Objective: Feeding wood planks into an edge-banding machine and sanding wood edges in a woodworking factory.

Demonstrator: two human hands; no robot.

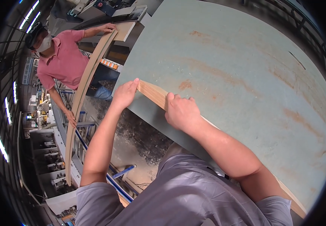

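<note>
A long, narrow wooden board lies along the near edge of the grey-green table, and its light grain shows between my hands. My left hand is closed at the board's left end, thumb at the tip; its other fingers are partly hidden. Further right, my right hand grips the same board with curled fingers. My right forearm covers part of its length. What looks like the far part of this board comes out again at the lower right, beyond my elbow.
Across to the left, a co-worker in a pink shirt and mask holds a long, thin board with both hands. Blue-framed racks and a machine with several open bays stand at the left. Wood shavings and brown stains mark the tabletop.
</note>
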